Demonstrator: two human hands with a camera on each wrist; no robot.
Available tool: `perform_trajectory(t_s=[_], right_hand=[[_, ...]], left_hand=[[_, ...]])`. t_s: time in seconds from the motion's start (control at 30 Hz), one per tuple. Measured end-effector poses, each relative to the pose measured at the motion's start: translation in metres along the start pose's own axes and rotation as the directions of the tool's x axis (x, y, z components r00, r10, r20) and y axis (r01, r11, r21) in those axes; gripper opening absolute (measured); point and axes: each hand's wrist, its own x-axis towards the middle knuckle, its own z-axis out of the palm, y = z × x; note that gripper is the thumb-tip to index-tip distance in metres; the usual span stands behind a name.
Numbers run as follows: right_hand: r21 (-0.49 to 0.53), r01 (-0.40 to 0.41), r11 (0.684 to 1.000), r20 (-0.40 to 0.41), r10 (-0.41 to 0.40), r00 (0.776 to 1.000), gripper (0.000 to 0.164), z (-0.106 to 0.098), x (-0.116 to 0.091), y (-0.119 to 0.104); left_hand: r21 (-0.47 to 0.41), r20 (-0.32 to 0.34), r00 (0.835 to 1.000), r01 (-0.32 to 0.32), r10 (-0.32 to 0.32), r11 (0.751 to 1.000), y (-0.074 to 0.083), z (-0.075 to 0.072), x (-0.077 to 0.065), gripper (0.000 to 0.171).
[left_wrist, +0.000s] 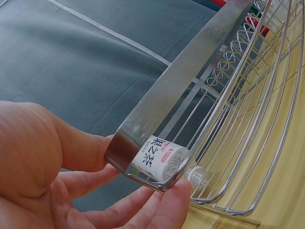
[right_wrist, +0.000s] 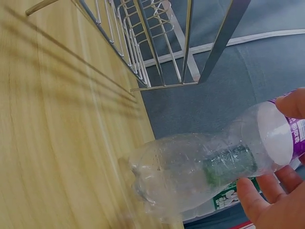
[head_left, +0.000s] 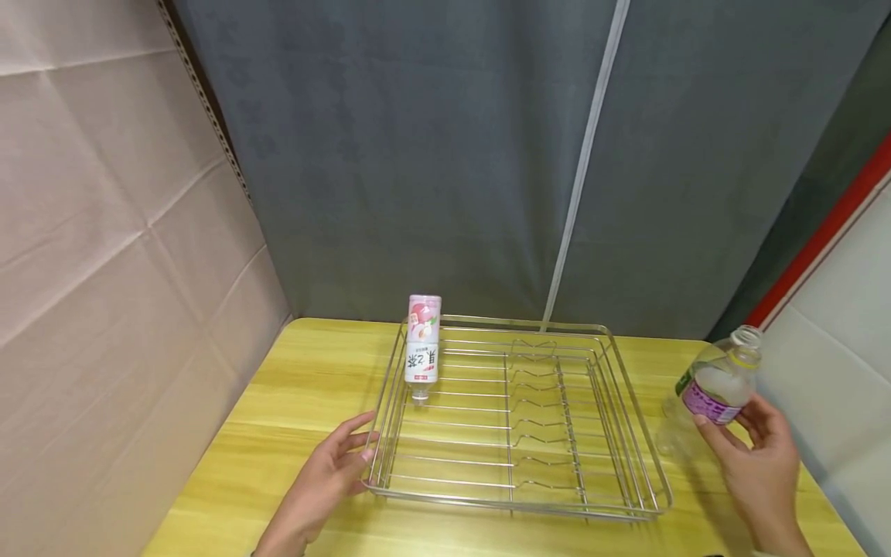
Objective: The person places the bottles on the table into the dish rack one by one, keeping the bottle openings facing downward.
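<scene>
A shallow metal wire rack (head_left: pixel 522 504) sits on the table. My left hand (head_left: pixel 327 472) grips its left side near the front; in the left wrist view the thumb lies on one side of the flat metal rim (left_wrist: pixel 167 86), fingers on the other. A bottle with a pink and white peach label (head_left: pixel 423 340) lies in the rack's left part, cap toward me. On the right, my right hand (head_left: pixel 762 456) holds a clear, capless plastic bottle with a purple label (right_wrist: pixel 190 157) by its upper part. Whether its base touches the table cannot be told.
A bottle with a green label (right_wrist: pixel 228 195) stands behind the held bottle, partly hidden by it. The yellow wood-grain table (head_left: pixel 327 363) meets a grey curtain (head_left: pixel 431 155) at the back. A pale cloth hangs left, and a white panel (head_left: pixel 835 371) rises on the right.
</scene>
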Motion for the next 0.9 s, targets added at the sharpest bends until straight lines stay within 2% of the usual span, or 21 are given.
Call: perform_trajectory(t_s=[0.2, 0.43, 0.7, 0.9], right_hand=[[0.084, 0.028, 0.996, -0.002, -0.028, 1.000, 0.070, -0.002, -0.002, -0.004], [0.131, 0.054, 0.990, 0.018, -0.057, 0.998, 0.073, -0.003, -0.004, -0.014], [0.091, 0.100, 0.991, 0.035, -0.104, 0.994, 0.072, 0.000, -0.005, -0.026], [0.071, 0.204, 0.976, 0.097, -0.210, 0.973, 0.075, 0.006, -0.005, -0.037]], left_hand=[[0.000, -0.006, 1.000, 0.004, -0.004, 1.000, 0.000, 0.000, 0.000, 0.059], [0.014, -0.019, 1.000, 0.004, -0.004, 1.000, -0.001, 0.001, -0.001, 0.055], [0.043, -0.025, 1.000, -0.017, 0.018, 0.999, 0.001, 0.001, -0.001, 0.055], [0.101, -0.069, 0.997, -0.039, 0.046, 0.994, 0.008, -0.001, -0.001, 0.053]])
